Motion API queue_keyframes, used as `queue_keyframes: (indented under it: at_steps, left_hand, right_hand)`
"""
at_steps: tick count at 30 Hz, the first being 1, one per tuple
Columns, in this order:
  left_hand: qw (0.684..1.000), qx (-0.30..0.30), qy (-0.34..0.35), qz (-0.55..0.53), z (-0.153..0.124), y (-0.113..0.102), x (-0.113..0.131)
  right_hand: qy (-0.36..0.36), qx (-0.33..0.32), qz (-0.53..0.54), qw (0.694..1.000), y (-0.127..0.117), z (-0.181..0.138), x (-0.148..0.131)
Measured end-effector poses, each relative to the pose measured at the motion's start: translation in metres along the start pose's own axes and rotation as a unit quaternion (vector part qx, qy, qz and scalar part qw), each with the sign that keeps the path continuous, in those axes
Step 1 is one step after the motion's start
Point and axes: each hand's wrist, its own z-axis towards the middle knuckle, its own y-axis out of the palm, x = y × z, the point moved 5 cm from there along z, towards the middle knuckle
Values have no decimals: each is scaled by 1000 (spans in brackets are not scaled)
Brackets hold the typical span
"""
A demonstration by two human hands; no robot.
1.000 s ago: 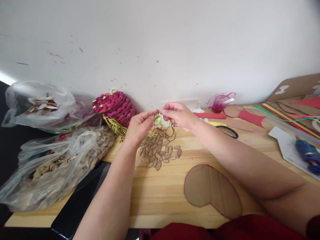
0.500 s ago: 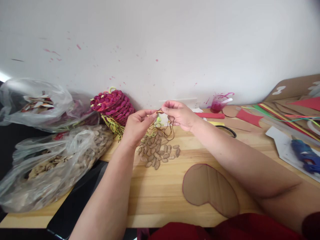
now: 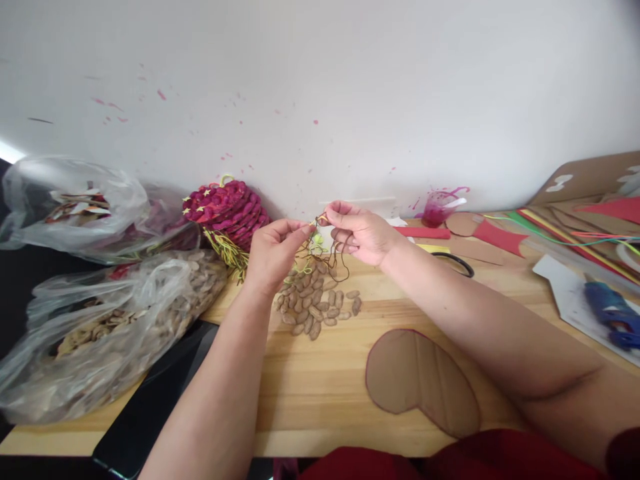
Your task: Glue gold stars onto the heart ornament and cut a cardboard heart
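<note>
Between the pinched fingers of the left hand (image 3: 274, 257) and right hand (image 3: 364, 235), a short stretch of thin, dark-brown cord (image 3: 321, 219) is held crosswise, near both, its loops hung beside tan, oblong peanuts (image 3: 315, 312) on the pale wooden bench (image 3: 310, 393).

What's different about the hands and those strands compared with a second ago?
More of the strands now shows between the fingertips of the left hand and right hand. Neither hand visibly let go. The peanuts and cardboard cutout stayed put.
</note>
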Motion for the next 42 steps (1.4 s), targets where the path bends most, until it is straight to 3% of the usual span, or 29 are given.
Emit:
queue_keyframes:
  at_steps: [8,15,22,27,33,42]
  left_hand:
    - [997,-45,-24,-51,-2,4,-2]
    - [999,-4,-20,-50,-1,1,-1]
    - [1000,3,1,-25,0,-2,-2]
    - [998,-16,-20,-53,-2,2,1]
    - [994,-53,-48,-87,-3,6,1]
    - [996,-25,-37,-76,-4,4,2]
  right_hand:
    - [-46,32,-123,991,0,1,2]
    - [-94,47,-216,971,4,-3,-3]
    - [-28,17,-100,994,3,-2,3]
    - [-6,12,-46,999,2,0,4]
    - [-11,46,-60,997,-1,0,1]
    - [3,59,-172,983,1,-4,-3]
